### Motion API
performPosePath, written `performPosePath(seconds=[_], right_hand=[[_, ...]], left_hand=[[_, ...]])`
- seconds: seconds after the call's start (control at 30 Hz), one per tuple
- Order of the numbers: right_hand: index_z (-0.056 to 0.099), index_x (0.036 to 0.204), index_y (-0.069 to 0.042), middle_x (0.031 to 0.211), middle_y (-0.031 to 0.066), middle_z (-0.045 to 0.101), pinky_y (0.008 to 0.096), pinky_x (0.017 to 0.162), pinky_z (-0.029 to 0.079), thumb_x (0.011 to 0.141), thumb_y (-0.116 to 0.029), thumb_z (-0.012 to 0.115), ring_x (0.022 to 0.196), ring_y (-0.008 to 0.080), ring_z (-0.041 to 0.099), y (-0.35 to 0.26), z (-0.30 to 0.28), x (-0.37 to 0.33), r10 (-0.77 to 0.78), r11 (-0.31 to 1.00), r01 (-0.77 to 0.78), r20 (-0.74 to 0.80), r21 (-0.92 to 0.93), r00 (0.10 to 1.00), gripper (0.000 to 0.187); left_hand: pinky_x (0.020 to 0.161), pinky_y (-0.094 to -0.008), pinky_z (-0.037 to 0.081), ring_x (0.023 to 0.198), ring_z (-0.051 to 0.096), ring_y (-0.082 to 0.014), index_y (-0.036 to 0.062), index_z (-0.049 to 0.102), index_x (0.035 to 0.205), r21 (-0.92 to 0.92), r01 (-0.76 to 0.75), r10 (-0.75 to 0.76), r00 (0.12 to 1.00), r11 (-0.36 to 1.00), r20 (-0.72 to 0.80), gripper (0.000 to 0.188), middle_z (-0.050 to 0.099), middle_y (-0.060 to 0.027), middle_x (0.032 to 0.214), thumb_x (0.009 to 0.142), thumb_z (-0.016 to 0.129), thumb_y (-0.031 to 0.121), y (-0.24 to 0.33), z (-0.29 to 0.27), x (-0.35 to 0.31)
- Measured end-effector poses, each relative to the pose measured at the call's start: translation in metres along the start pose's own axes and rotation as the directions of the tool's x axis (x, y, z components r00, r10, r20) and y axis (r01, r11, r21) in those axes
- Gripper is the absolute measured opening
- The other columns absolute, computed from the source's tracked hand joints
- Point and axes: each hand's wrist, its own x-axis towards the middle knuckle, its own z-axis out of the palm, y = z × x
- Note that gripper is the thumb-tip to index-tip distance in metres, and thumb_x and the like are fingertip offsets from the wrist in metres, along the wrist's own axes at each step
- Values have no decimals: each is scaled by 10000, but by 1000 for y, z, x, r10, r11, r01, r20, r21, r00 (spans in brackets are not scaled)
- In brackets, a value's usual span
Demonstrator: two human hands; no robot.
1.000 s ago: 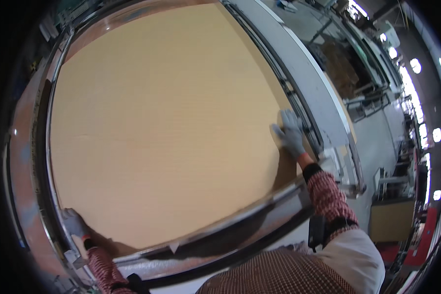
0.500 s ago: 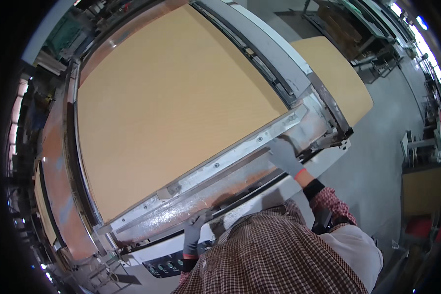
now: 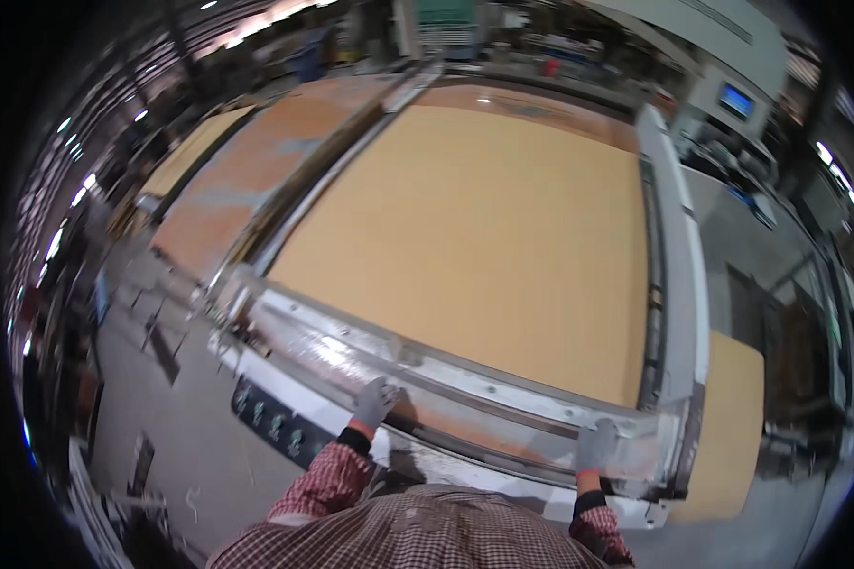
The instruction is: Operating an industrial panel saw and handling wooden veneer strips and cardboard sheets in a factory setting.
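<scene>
A large tan sheet (image 3: 484, 237) lies flat on the bed of a wide machine, behind a pale metal rail (image 3: 455, 375) along its near edge. My left hand (image 3: 374, 402), in a grey glove, rests on the machine's front ledge with its fingers slightly bent and nothing visible in them. Farther right, my gloved right hand (image 3: 595, 446) lies against the near side of the rail, its fingers stretched out and a little blurred. Between the rail and my body runs a shiny, copper-stained strip (image 3: 332, 351).
A dark control panel with green buttons (image 3: 273, 423) is on the machine's front, left of me. Another tan sheet (image 3: 731, 427) sticks out at the right. A copper-coloured side table (image 3: 256, 171) adjoins the left side, and a lit screen (image 3: 736, 101) stands at the far right.
My view has turned and lifted, so more of the far workshop shows. The tan sheet looks unmoved on the bed. Both hands remain at the machine's front edge.
</scene>
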Motion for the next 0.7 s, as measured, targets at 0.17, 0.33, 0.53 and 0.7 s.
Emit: performPosePath(seconds=[0.17, 0.33, 0.53, 0.7], right_hand=[[572, 946, -13, 933, 177, 578, 418, 814, 442, 651, -162, 677, 947, 348, 542, -15, -12, -20, -207, 974, 200, 65, 105, 976, 347], [566, 994, -26, 974, 143, 565, 429, 848, 420, 676, -98, 636, 958, 338, 533, 0, -42, -37, -627, 731, 679, 457, 64, 631, 333], [580, 1017, -39, 963, 146, 578, 447, 814, 433, 660, -99, 637, 896, 349, 561, -41, -73, -20, -763, 512, 761, 618, 397, 191, 366], [600, 1059, -70, 879, 154, 621, 404, 710, 473, 730, -114, 632, 844, 302, 611, -42, -109, -17, -470, 524, 844, 865, 113, 175, 333]], left_hand=[[648, -293, 467, 660, 556, -169, 153, 512, 851, -24, 21, -21, 1000, 999, 1, 138, 569, -38, 764, 925, 426, 231, 10, 14, -11], [650, -298, 443, 671, 553, -167, 158, 578, 842, -10, -12, 12, 999, 1000, -30, 131, 564, -19, 765, 877, 511, 265, -10, -6, 2], [643, -316, 451, 684, 566, -188, 111, 596, 848, -51, 24, -37, 962, 998, -269, 215, 569, -33, 753, 832, 587, 325, 9, 19, -33], [465, -273, 388, 509, 472, -145, 109, 538, 746, -57, -371, 306, 836, 927, -455, 276, 487, -11, 602, 859, 571, 359, -10, 3, 25]])
